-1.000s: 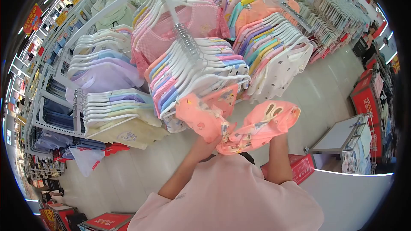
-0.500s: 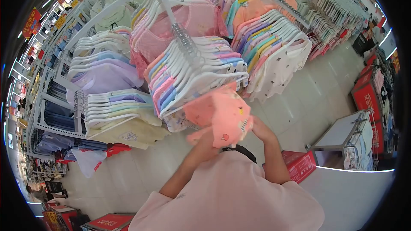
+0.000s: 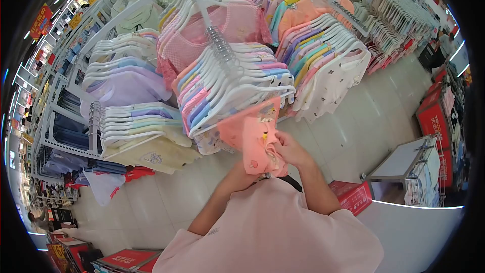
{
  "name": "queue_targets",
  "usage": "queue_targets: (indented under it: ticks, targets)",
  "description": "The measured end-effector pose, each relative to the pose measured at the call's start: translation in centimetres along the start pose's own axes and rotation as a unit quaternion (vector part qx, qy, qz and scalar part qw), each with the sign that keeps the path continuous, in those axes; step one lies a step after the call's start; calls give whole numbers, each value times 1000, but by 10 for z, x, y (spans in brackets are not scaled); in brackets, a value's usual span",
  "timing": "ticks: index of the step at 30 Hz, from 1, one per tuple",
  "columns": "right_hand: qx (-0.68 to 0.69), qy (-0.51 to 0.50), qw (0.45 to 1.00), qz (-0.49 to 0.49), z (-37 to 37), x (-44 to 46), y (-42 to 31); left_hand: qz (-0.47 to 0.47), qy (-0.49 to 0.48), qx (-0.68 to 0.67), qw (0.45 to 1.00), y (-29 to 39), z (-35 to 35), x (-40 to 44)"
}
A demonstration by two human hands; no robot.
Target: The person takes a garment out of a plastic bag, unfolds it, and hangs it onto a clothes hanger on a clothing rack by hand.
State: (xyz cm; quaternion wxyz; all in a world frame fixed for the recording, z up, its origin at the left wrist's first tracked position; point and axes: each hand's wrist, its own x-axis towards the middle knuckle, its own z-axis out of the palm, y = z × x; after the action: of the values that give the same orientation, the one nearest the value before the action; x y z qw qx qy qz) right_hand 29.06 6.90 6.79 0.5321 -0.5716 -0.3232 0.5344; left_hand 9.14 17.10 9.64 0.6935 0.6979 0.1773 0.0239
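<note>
Presently, head view: one coral garment, folded, just in front of the clothes rack. Right hand, before the rack: fingers pinched together on the garment's edge. Left hand, beneath the garment: mostly hidden, finger spread cannot be told. On the rack: white hangers, pastel tops.

Coral garment now a narrower bundle

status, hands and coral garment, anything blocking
Right hand gripping bunched coral garment; left hand mostly hidden by it. Hangers beyond, apparently not blocking.
</note>
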Motion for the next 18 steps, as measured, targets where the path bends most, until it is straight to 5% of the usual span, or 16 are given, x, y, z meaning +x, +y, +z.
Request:
queue_targets:
  ticks: [6, 9, 15, 18]
  targets:
    - [109, 77, 989, -67, 5, -4, -17, 57, 19, -30, 998, -18, -5, 4]
    - [99, 20, 994, -52, -11, 5, 11, 60, 63, -156, 984, -29, -2, 2]
    - [-74, -34, 981, 178, -8, 6, 89, 120, 252, -264, 923, -20, -5, 4]
    - [-139, -77, 978, 132, -1, 4, 86, 178, 266, -357, 878, -9, -12, 3]
